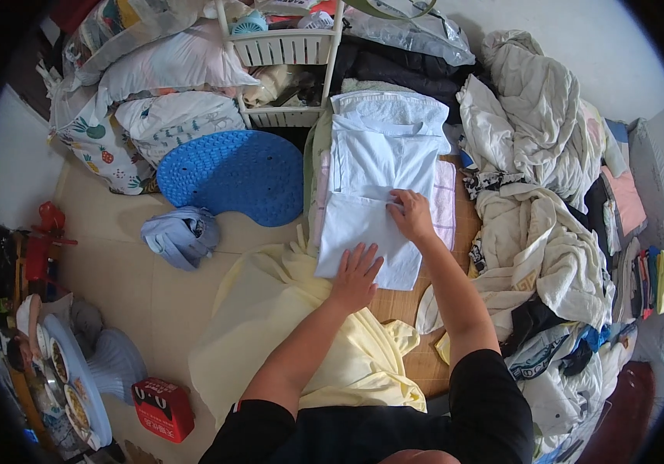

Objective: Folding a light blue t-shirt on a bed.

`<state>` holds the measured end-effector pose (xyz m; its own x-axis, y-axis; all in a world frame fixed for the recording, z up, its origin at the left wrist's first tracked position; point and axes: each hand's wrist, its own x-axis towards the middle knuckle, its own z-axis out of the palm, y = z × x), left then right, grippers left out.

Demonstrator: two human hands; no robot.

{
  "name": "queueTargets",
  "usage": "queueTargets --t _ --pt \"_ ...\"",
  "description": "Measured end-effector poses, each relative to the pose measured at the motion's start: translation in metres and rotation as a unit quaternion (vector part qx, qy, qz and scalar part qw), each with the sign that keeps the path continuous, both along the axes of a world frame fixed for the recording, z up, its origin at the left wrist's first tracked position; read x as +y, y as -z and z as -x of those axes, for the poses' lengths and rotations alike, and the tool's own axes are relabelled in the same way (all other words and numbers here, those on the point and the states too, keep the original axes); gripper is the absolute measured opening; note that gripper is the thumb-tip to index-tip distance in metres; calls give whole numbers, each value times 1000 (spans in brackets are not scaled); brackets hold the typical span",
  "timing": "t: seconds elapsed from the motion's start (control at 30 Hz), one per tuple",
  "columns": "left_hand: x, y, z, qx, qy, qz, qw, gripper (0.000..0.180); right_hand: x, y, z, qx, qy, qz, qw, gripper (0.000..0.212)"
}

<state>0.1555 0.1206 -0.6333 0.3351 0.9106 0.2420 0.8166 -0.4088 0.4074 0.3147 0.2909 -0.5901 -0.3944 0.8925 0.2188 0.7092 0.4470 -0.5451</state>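
Note:
A pale white-blue shirt (371, 232) lies folded in front of me, its lower part nearest my body. On its lower left part my left hand (355, 277) rests flat with the fingers spread. My right hand (412, 216) touches the shirt's right side beside a crosswise fold edge, fingers slightly bent and apart. Neither hand grips the cloth. Beyond, more folded pale cloth (409, 108) is stacked, and a pink-and-white checked cloth (445, 203) shows under the shirt's right side. A pale yellow cloth (293, 309) spreads below my left forearm.
Rumpled cream bedding (541, 240) and clothes pile up on the right. A blue textured mat (231, 174) and a bundled blue-grey cloth (181, 236) are on the floor at left. A white basket rack (282, 50) stands behind. A red box (162, 408) sits lower left.

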Motion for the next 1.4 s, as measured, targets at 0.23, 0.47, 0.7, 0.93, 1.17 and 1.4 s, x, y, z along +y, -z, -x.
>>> queueTargets --t 0.23,0.47,0.7,0.93,1.17,1.4 --pt "-2 7 2 43 -10 31 999 68 -11 -22 -51 5 24 124 992 60" --pt "10 -1 9 36 -42 -1 998 71 1 -15 -70 -102 29 169 980 66" --pt "43 -20 36 49 -75 7 996 73 11 -8 -78 48 104 364 924 54" --pt "51 -20 34 102 -86 69 989 72 -1 26 -75 166 183 345 905 38" --pt "53 -21 24 62 -102 48 992 73 -7 26 -67 36 251 131 958 25" --pt "64 -29 29 75 -68 30 994 74 -20 31 -46 -39 319 21 947 24"
